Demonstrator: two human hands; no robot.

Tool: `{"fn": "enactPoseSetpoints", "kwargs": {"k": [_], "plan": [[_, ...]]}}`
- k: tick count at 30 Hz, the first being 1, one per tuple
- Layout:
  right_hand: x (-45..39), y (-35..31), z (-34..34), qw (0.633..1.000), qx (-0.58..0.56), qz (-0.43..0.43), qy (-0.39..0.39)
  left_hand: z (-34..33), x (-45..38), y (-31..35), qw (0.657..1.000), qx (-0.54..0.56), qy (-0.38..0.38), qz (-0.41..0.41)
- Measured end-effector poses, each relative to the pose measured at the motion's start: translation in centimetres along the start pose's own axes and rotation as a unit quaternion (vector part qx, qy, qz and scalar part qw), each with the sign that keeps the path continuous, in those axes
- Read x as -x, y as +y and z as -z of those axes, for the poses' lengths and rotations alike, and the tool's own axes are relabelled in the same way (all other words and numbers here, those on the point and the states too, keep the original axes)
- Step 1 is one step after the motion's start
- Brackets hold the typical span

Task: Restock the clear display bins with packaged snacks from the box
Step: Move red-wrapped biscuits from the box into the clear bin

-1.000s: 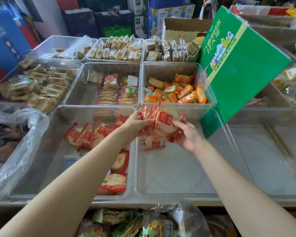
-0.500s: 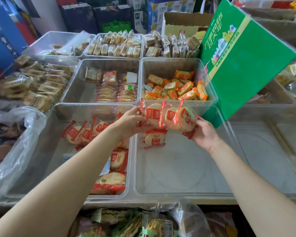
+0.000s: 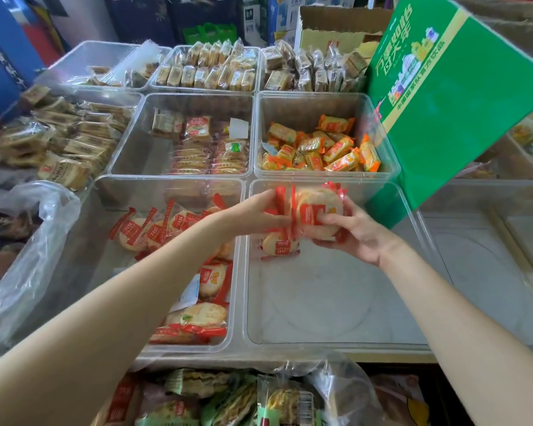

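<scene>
A stack of red-wrapped crackers (image 3: pixel 313 210) is held on edge between both hands, over the far end of a clear bin (image 3: pixel 336 341). The left hand (image 3: pixel 254 215) grips its left side with curled fingers; the right hand (image 3: pixel 356 233) cups it from below, thumb across the front wrapper. One cracker pack (image 3: pixel 280 245) lies on the bin floor just beneath the hands. A green box (image 3: pixel 450 96) leans beyond the right hand.

I drew my left hand (image 3: pixel 253 215) and right hand (image 3: pixel 356 232) closer together, squeezing the spread row of red rice-cracker packets (image 3: pixel 313 210) back into a tight bunch above the near clear bin (image 3: pixel 419 229).
</scene>
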State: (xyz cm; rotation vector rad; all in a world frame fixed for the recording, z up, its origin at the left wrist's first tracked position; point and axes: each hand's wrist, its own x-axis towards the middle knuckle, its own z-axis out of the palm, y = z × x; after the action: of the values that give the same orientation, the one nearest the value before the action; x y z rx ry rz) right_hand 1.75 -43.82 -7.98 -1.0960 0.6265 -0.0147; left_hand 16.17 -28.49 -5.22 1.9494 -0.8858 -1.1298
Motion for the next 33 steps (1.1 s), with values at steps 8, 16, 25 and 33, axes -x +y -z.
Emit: {"fn": "enactPoseSetpoints", "kwargs": {"k": [8, 16, 25, 33], "plan": [[-2.7, 5.1, -3.4, 0.69, 0.711, 0.116, -0.073, -0.9, -3.0, -1.9, 0.862, -0.485, 0.08, -0.126], [-4.4, 9.2, -3.2, 0.75, 0.633, 0.049, 0.187, -2.2, -4.4, -2.7, 0.762, -0.646, -0.033, -0.038], [-6.8, 10.3, -3.0, 0.881, 0.444, -0.007, 0.163, -2.3, -4.9, -2.5, 0.758, -0.651, -0.041, -0.025], [-5.9, 9.5, -1.4, 0.885, 0.443, -0.079, 0.12, -2.7, -4.2, -2.3, 0.76, -0.649, -0.028, -0.029]]}}
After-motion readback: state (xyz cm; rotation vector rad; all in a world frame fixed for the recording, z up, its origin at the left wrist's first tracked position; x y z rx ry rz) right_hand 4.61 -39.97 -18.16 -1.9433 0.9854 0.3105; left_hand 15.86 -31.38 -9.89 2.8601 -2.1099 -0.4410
